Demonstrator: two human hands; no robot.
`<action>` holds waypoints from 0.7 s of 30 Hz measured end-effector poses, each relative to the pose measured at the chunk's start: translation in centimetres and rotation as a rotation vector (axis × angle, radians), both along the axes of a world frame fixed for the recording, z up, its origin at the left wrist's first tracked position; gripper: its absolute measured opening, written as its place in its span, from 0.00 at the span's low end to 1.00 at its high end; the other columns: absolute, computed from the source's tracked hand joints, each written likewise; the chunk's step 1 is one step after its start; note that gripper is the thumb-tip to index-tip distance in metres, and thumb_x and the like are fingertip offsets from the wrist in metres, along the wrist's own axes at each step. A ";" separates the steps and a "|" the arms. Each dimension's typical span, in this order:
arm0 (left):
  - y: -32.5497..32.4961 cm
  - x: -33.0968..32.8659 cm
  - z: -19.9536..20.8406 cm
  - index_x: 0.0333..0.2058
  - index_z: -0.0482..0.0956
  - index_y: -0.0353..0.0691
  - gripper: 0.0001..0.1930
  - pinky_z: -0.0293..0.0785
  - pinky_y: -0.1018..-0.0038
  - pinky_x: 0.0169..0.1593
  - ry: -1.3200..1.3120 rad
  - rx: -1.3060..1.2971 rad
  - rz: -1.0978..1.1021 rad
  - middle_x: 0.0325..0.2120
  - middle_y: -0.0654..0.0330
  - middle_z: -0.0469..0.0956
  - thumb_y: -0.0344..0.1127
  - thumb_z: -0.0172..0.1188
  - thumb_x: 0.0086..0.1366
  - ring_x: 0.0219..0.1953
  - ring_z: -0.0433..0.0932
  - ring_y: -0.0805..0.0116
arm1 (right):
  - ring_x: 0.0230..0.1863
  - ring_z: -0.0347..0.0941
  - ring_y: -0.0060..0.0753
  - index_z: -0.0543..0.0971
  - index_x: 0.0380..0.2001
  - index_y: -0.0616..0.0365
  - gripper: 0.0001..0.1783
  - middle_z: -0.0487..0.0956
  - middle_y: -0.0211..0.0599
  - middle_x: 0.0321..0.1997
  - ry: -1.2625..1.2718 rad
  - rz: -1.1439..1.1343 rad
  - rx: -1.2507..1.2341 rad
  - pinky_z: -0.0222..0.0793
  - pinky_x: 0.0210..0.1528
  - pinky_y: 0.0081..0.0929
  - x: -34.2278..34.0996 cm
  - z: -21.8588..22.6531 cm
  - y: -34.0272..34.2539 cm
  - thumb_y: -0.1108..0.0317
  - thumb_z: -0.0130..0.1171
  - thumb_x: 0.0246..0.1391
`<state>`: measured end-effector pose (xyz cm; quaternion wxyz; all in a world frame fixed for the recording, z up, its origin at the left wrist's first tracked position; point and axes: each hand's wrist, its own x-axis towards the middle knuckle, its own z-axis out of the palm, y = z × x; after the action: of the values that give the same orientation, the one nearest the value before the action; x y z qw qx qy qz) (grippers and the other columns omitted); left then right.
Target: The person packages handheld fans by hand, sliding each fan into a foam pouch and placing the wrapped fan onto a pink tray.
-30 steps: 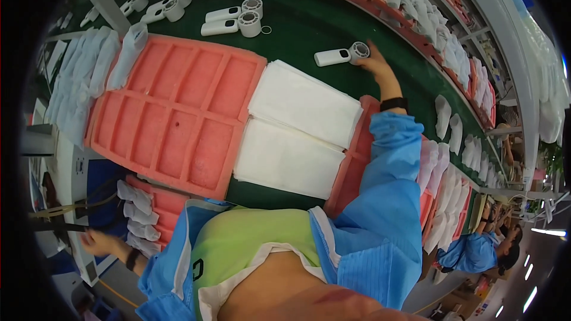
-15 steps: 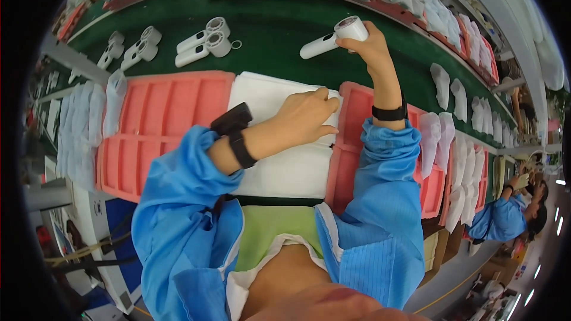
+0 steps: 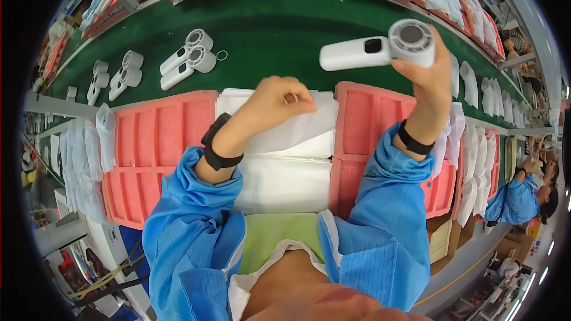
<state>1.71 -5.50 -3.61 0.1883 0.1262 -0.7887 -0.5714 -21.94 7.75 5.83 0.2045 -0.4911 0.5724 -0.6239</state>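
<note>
My right hand (image 3: 429, 77) is closed round the round head of a white handheld fan (image 3: 355, 54). The fan is held above the green belt, its handle pointing left and a small dark panel showing. My left hand (image 3: 278, 104) is over a stack of flat white bags (image 3: 282, 185) in front of me. Its thumb and fingers pinch the edge of the top bag (image 3: 306, 128), which is lifted and slanted over the stack. Part of that bag is hidden behind my left hand and wrist.
Pink divided trays (image 3: 157, 137) flank the stack, another pink tray (image 3: 372, 116) at right. Several white fans (image 3: 187, 62) lie on the green belt (image 3: 262, 24) at left. Wrapped fans (image 3: 476, 166) hang over trays at right. A co-worker in blue (image 3: 514, 193) sits far right.
My right hand has brought the fan nearer and to the right, with its face now turned up. My left hand has lifted the top bag's edge. Fans on the belt appear shifted left.
</note>
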 end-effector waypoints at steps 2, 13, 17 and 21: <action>-0.3 0.8 1.4 0.28 0.81 0.35 0.08 0.69 0.77 0.29 0.025 0.039 0.067 0.23 0.61 0.78 0.34 0.67 0.56 0.24 0.74 0.74 | 0.39 0.73 0.22 0.74 0.43 0.61 0.32 0.77 0.29 0.37 -0.004 0.041 -0.020 0.69 0.44 0.21 0.4 0.6 1.0 0.73 0.74 0.28; -1.3 4.3 5.6 0.36 0.80 0.37 0.06 0.68 0.82 0.37 0.348 0.421 0.430 0.28 0.69 0.77 0.33 0.61 0.63 0.31 0.72 0.81 | 0.42 0.72 0.26 0.71 0.43 0.60 0.32 0.75 0.35 0.43 0.255 0.160 -0.154 0.67 0.47 0.23 9.1 -3.4 -4.2 0.76 0.70 0.28; -2.8 5.2 5.4 0.35 0.78 0.39 0.06 0.66 0.81 0.43 0.445 0.665 0.382 0.29 0.69 0.75 0.34 0.58 0.65 0.34 0.71 0.80 | 0.44 0.71 0.29 0.69 0.43 0.61 0.31 0.73 0.39 0.46 0.412 0.060 -0.211 0.65 0.49 0.23 10.3 -4.2 -4.8 0.78 0.70 0.30; -3.1 6.1 6.3 0.34 0.77 0.39 0.07 0.65 0.80 0.45 0.297 0.675 0.278 0.30 0.69 0.75 0.36 0.57 0.65 0.36 0.70 0.80 | 0.42 0.71 0.32 0.68 0.43 0.61 0.32 0.73 0.41 0.44 0.507 0.008 -0.260 0.67 0.48 0.24 10.0 -3.5 -4.0 0.79 0.68 0.29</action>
<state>7.82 -8.57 2.71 0.3240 0.2027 -0.4962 -0.7796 -11.98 3.76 2.29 -0.0077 -0.6558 0.5185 -0.5487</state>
